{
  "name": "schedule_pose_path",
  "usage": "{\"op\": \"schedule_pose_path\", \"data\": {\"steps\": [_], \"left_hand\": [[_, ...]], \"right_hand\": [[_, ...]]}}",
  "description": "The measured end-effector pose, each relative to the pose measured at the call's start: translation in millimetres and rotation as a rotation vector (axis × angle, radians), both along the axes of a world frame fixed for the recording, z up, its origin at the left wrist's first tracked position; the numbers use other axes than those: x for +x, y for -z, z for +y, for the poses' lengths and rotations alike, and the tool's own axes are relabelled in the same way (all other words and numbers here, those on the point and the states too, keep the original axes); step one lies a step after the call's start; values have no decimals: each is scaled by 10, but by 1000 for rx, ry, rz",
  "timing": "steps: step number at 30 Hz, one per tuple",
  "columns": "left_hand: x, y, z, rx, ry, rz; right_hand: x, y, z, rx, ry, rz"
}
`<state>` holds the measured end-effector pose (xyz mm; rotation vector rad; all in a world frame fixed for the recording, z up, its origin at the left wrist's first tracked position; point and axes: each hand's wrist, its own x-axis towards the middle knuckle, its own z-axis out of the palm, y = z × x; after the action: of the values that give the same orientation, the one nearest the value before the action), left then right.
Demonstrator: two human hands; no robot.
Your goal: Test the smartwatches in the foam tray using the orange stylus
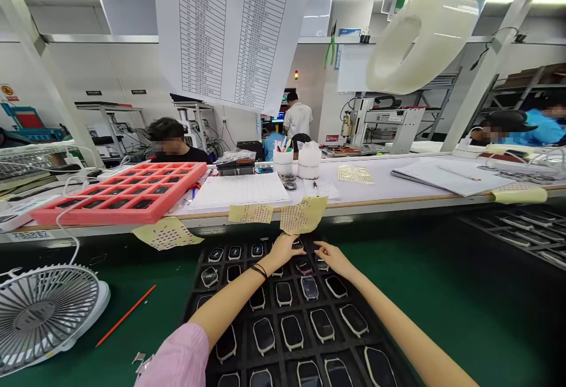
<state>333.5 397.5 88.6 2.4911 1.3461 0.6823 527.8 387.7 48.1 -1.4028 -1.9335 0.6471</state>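
Observation:
A black compartment tray [276,309] full of watch cases with dark screens lies on the green surface. My left hand [284,251] reaches over its far rows, fingers bent around or against a watch at the back; what it grips is too small to tell. To the right, my right hand [332,257] is over the back right corner, its fingertips close to a watch [322,265] and its fingers partly spread, with nothing visible between them. In the near rows, watches such as this pale-framed one [292,332] sit one to a compartment. A few far watches [257,250] show lit faces.
A white fan [42,316] and a red stick [126,316] are at the left. Above the tray runs a shelf [398,197] with a pink foam tray [154,213], papers and yellow sticker sheets [305,215]. A large tape roll [420,42] hangs upper right. Several people sit or stand beyond.

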Motion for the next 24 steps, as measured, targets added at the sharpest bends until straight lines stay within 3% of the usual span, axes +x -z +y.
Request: {"op": "schedule_pose_path", "data": {"steps": [4, 9, 12, 17, 20, 24], "left_hand": [[-81, -16, -28, 38, -24, 80], [-654, -54, -229, 18, -6, 186], [-898, 47, -511, -11, 42, 249], [-852, 258, -889, -49, 112, 319], [-901, 214, -857, -40, 121, 324], [-1181, 97, -667, 14, -29, 286]], "right_hand": [[-46, -90, -96, 173, -18, -116], [-334, -216, -256, 254, -265, -205], [-545, -217, -296, 248, -389, -244], [-794, -130, -214, 227, -429, -297], [-901, -77, -121, 218, -420, -316], [-1021, -36, -27, 200, -376, -326]]}}
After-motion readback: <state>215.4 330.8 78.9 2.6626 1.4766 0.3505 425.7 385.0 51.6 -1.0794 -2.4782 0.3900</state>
